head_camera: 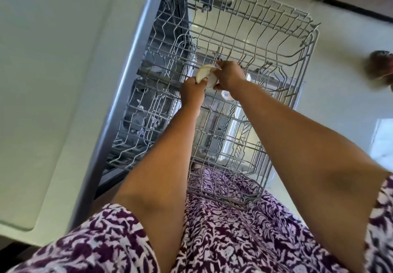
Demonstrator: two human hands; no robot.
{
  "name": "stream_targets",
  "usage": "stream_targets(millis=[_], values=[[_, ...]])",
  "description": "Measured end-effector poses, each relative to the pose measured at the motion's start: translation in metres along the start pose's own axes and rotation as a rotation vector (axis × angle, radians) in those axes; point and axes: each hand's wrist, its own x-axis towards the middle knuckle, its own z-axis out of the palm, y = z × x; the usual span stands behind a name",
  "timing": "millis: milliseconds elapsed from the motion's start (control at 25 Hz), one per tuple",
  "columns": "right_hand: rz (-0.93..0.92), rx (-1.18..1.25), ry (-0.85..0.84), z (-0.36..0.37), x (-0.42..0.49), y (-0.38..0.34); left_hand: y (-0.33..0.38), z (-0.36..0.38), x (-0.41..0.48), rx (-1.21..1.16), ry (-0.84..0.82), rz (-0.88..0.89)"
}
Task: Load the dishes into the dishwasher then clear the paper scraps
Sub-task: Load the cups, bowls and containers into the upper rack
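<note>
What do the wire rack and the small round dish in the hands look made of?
The rack: metal wire, apparently with a matte grey coating, judging by the thin bent rods. The dish: pale and smooth, perhaps ceramic or plastic; too blurred to tell.

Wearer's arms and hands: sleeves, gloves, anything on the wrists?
Both arms are bare from above the elbow. The left hand and right hand are ungloved; no watch or bangle shows on either wrist. The left sleeve and right sleeve are short, in dark purple and white patterned cloth, the same print as the garment front. Rings: too small to tell.
</note>
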Motion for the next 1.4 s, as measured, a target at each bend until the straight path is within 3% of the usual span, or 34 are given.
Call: stream_targets(millis=[440, 640, 920, 1000, 1160, 1280, 1400], values=[[-0.149, -0.449, 0.063, 0.008, -0.01, 0.006, -0.009, 0.007, 0.005, 0.104, 0.019, -0.017], [-0.195, -0.442, 0.094, 0.007, -0.02, 0.012, -0.012, 0.009, 0.003, 0.127, 0.044, -0.005], [-0.256, -0.38, 0.145, 0.005, -0.022, 0.013, 0.004, 0.011, 0.009, -0.019, 0.113, -0.002], [-0.295, -0.352, 0.18, 0.002, -0.017, 0.009, 0.018, 0.013, 0.014, -0.031, 0.089, -0.064], [-0.364, -0.462, 0.054, -0.001, -0.008, -0.005, 0.025, 0.014, 0.008, -0.22, 0.008, -0.229], [-0.31, -0.599, 0.02, -0.009, -0.001, -0.014, 0.009, 0.009, 0.014, -0.217, 0.01, -0.172], [-0.235, -0.716, 0.045, -0.006, 0.007, -0.016, 0.005, 0.004, 0.021, -0.032, 0.139, -0.019]])
